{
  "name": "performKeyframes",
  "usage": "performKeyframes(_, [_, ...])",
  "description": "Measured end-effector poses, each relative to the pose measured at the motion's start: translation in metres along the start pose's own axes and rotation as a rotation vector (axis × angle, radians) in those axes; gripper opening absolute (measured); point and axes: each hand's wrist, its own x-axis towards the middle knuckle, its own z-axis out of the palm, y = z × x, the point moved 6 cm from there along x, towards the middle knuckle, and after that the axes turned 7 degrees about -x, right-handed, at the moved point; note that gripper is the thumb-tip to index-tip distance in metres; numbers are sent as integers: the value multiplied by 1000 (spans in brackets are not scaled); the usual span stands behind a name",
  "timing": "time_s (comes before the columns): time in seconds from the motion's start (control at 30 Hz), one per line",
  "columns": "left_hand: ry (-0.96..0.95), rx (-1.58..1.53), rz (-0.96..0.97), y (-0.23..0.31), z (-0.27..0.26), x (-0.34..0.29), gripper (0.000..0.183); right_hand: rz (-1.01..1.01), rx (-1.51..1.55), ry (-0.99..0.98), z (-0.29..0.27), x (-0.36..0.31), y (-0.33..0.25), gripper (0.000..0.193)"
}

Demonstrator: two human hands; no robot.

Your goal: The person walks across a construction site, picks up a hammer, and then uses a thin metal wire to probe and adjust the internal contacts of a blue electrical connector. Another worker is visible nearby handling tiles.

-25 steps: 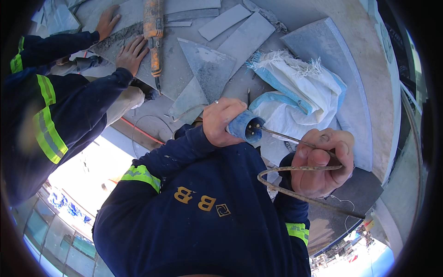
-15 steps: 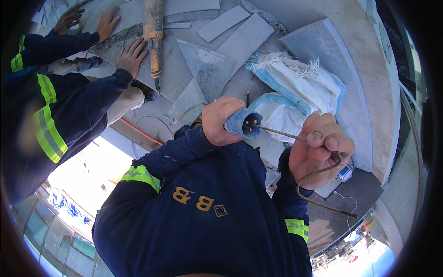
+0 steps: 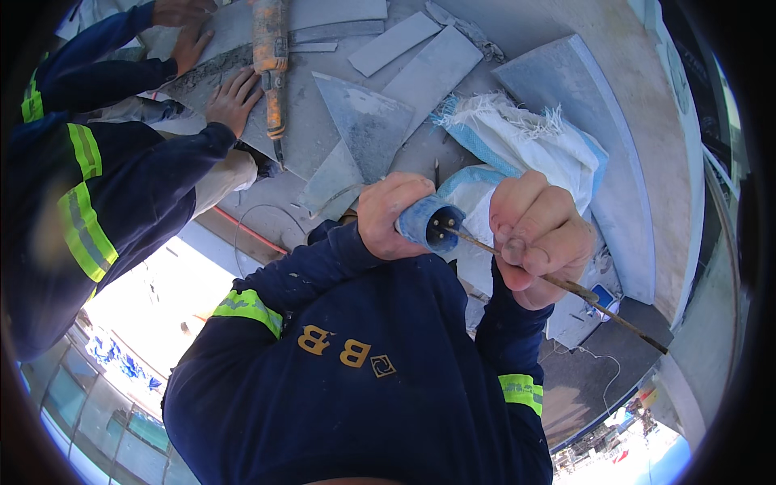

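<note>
My left hand [image 3: 390,212] is wrapped round a blue round industrial plug [image 3: 414,223] in front of my chest. The plug's open end faces right, and several metal pins show inside it. A thin, brownish wire rod [image 3: 621,322] runs from the mouth of the plug through the fingers of my right hand [image 3: 540,241]. Thumb and fingers pinch it a short way from the plug, and its free end sticks out to the lower right. How the inner tip sits among the pins is too small to tell.
At the left, co-workers' hands [image 3: 234,103] rest by an orange power tool [image 3: 270,61]. Grey stone slabs [image 3: 364,121] lie beyond my hands. A white woven sack [image 3: 533,141] with blue edging sits right of them. A red cable [image 3: 246,230] runs at the left.
My right hand has shifted left and up, closer to the plug, and turned over. The rod's curved free end has swung outward to the right. A co-worker's far hand has moved.
</note>
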Motion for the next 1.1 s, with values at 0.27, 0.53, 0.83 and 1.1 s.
performKeyframes(0.27, [65,-32,-118,-9,2,-5,73,38,310,98,10,-7,11,8])
performKeyframes(0.53, [-30,-25,-107,-8,0,2,78,-48,502,10,9,6,7,15])
performKeyframes(0.83, [-107,42,-291,-6,4,26,74,535,-777,47,-22,-29,14,108])
performKeyframes(1.1, [-244,-64,-514,-6,12,33,65,620,-651,346,-20,-38,41,50])
